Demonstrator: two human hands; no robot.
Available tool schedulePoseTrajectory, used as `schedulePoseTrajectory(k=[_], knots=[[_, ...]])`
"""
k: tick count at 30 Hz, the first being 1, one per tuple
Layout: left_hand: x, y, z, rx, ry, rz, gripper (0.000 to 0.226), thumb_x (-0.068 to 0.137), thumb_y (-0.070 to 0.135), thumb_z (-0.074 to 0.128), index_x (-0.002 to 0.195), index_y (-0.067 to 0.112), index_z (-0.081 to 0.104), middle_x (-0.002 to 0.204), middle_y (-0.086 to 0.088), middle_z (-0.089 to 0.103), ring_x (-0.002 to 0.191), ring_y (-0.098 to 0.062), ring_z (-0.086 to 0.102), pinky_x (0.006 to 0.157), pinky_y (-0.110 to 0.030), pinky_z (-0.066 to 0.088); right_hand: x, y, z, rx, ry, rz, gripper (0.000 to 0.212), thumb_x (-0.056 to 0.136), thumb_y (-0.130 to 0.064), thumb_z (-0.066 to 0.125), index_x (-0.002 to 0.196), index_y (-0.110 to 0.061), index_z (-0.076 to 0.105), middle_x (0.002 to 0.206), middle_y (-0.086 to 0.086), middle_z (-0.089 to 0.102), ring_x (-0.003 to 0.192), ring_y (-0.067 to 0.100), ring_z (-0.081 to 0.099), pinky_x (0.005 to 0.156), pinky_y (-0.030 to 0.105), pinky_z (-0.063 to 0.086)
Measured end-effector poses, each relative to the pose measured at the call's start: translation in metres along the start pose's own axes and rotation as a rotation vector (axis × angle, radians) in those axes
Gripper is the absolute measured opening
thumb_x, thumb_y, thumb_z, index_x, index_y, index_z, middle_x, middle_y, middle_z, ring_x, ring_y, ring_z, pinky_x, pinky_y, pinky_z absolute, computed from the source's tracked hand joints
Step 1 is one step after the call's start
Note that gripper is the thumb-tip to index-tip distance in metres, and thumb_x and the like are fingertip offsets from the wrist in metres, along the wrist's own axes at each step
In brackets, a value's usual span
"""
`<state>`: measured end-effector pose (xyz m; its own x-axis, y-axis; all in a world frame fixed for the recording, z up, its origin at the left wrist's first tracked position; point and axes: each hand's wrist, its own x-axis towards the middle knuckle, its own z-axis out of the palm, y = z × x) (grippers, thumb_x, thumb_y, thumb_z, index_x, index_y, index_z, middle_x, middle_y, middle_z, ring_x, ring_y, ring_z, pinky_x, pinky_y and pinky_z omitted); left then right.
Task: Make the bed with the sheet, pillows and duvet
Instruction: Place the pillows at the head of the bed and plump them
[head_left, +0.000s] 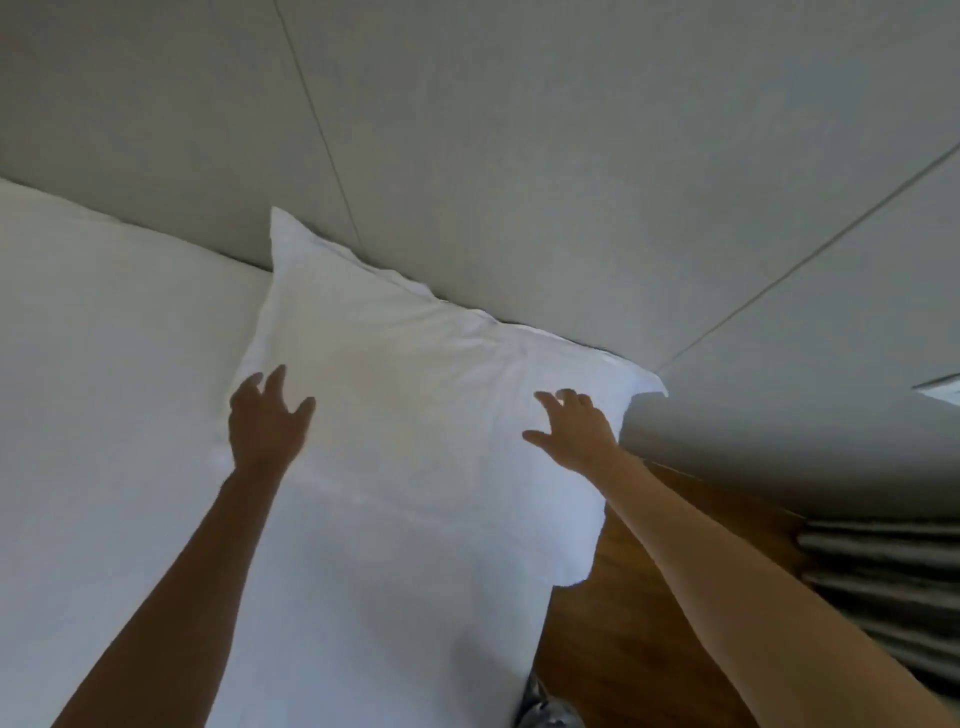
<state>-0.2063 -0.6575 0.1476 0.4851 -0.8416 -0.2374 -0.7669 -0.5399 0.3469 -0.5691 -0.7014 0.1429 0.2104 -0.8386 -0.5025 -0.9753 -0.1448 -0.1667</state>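
Blur hides whether the loosely spread left hand (267, 415) and right hand (571, 426) touch the pillow (415, 374) on the bed (104, 364), wooden floor (623, 649) alongside.

We are looking at a grey panelled headboard wall (519, 156) rising behind the bed, with thin dark seams (322, 130) running across it. To the right, a wooden floor (639, 623) is showing, warm brown and plank-grained. Grey pleated curtains (883, 571) are hanging at the far right edge, folding down toward the floor. At the bottom, something grey and patterned (540, 706) is peeking in, possibly a shoe.
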Motion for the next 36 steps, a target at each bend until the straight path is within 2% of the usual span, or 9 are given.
schedulePoseTrajectory(k=[3, 7, 14, 18, 22, 27, 31, 34, 36], knots=[[-0.040, 0.002, 0.057, -0.065, -0.138, -0.021, 0.060, 0.093, 0.027, 0.061, 0.146, 0.008, 0.040, 0.151, -0.024, 0.032, 0.140, -0.038, 0.028, 0.111, -0.046, 0.028, -0.030, 0.022, 0.053, 0.000, -0.120, 0.029, 0.065, 0.096, -0.052, 0.045, 0.149, -0.021, 0.026, 0.152, 0.011, 0.030, 0.138, 0.028, 0.032, 0.109, 0.039, 0.032], [-0.093, 0.003, 0.112, -0.115, -0.307, -0.128, 0.057, 0.096, 0.029, 0.056, 0.147, 0.012, 0.038, 0.152, -0.019, 0.030, 0.140, -0.034, 0.029, 0.109, -0.044, 0.032, -0.063, 0.065, 0.103, 0.021, -0.299, 0.161, 0.064, 0.095, -0.053, 0.046, 0.148, -0.023, 0.028, 0.151, 0.011, 0.034, 0.138, 0.028, 0.033, 0.108, 0.038, 0.036], [-0.148, 0.033, 0.153, -0.124, -0.395, -0.168, 0.057, 0.098, 0.032, 0.052, 0.149, 0.015, 0.033, 0.152, -0.016, 0.031, 0.137, -0.032, 0.034, 0.107, -0.040, 0.034, -0.056, 0.107, 0.104, 0.118, -0.307, 0.134, 0.060, 0.094, -0.051, 0.049, 0.145, -0.023, 0.034, 0.146, 0.005, 0.042, 0.136, 0.025, 0.036, 0.107, 0.038, 0.037], [-0.148, 0.061, 0.170, -0.150, -0.344, -0.247, 0.057, 0.098, 0.033, 0.051, 0.149, 0.015, 0.032, 0.152, -0.015, 0.032, 0.138, -0.030, 0.033, 0.108, -0.038, 0.033, -0.011, 0.118, 0.082, 0.092, -0.244, -0.026, 0.057, 0.097, -0.052, 0.042, 0.146, -0.024, 0.032, 0.149, 0.002, 0.037, 0.139, 0.021, 0.031, 0.110, 0.034, 0.032], [-0.140, 0.088, 0.185, -0.291, -0.246, -0.483, 0.058, 0.096, 0.030, 0.056, 0.148, 0.015, 0.035, 0.149, -0.014, 0.037, 0.136, -0.031, 0.037, 0.106, -0.043, 0.038, 0.048, 0.111, 0.052, 0.075, -0.223, -0.216, 0.060, 0.098, -0.052, 0.040, 0.148, -0.022, 0.028, 0.150, 0.003, 0.035, 0.136, 0.019, 0.032, 0.110, 0.031, 0.031], [-0.123, 0.116, 0.211, -0.453, -0.152, -0.766, 0.062, 0.096, 0.036, 0.055, 0.150, 0.017, 0.030, 0.149, -0.014, 0.037, 0.135, -0.031, 0.040, 0.106, -0.045, 0.035, 0.132, 0.075, 0.017, 0.079, -0.095, -0.451, 0.066, 0.094, -0.050, 0.049, 0.149, -0.018, 0.030, 0.150, 0.010, 0.035, 0.137, 0.026, 0.032, 0.112, 0.036, 0.027], [-0.097, 0.112, 0.239, -0.612, -0.043, -0.896, 0.075, 0.093, 0.053, 0.053, 0.153, 0.023, 0.021, 0.151, -0.011, 0.035, 0.137, -0.030, 0.038, 0.106, -0.046, 0.036, 0.209, 0.027, 0.010, 0.081, -0.008, -0.484, 0.082, 0.086, -0.057, 0.058, 0.150, -0.017, 0.027, 0.152, 0.014, 0.032, 0.139, 0.030, 0.028, 0.112, 0.042, 0.025], [-0.064, 0.087, 0.261, -0.802, 0.045, -0.969, 0.091, 0.082, 0.068, 0.057, 0.153, 0.028, 0.017, 0.152, -0.008, 0.037, 0.136, -0.028, 0.039, 0.108, -0.046, 0.036, 0.267, -0.017, 0.026, 0.145, -0.088, -0.472, 0.102, 0.075, -0.067, 0.065, 0.153, -0.022, 0.016, 0.157, 0.007, 0.024, 0.142, 0.025, 0.026, 0.115, 0.043, 0.026], [-0.039, 0.067, 0.276, -1.015, 0.150, -1.034, 0.101, 0.076, 0.069, 0.063, 0.154, 0.026, 0.015, 0.154, -0.006, 0.034, 0.139, -0.025, 0.037, 0.112, -0.041, 0.033, 0.297, -0.040, 0.046, 0.203, -0.165, -0.450, 0.114, 0.067, -0.071, 0.068, 0.154, -0.023, 0.011, 0.158, 0.001, 0.022, 0.144, 0.021, 0.024, 0.117, 0.040, 0.023]])
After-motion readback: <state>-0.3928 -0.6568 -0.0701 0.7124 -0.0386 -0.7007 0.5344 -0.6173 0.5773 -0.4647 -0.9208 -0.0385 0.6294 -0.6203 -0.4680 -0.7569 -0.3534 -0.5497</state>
